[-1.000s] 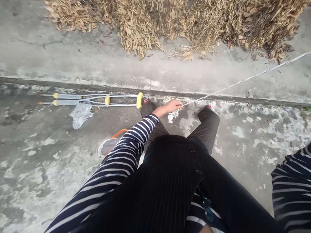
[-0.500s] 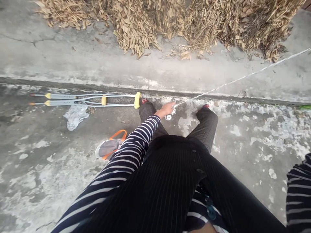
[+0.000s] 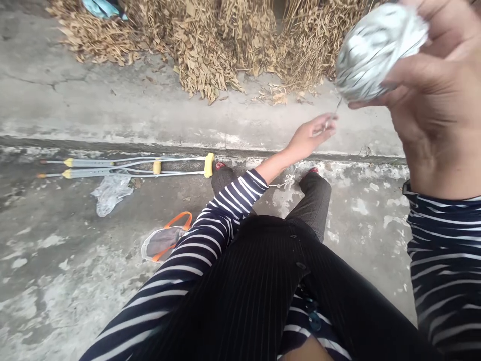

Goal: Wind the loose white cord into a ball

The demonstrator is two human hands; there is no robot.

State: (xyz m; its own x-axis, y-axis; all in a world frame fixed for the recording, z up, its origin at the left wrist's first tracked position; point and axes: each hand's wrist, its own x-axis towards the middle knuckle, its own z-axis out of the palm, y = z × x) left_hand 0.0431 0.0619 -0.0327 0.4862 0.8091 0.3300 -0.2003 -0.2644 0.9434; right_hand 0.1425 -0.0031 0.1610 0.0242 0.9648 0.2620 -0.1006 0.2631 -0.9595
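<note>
My right hand, large and close to the camera at the upper right, is closed round a ball of whitish string. A thin strand runs from the ball's underside down to my left hand. That hand is stretched forward over the low concrete step, its fingers pinched on the strand. Beneath my left forearm, a knotted bit of white string shows between my feet; part of it is hidden by the sleeve.
A pair of crutches with yellow pads lies at the left, beside a clear plastic bag. Nearer me is a grey bag with orange straps. Dry leafy stalks lie along the back, with something light blue on them.
My right hand has come into view with the string ball. My left hand has risen from near the ground and moved right, towards the ball. The long taut string no longer shows.
</note>
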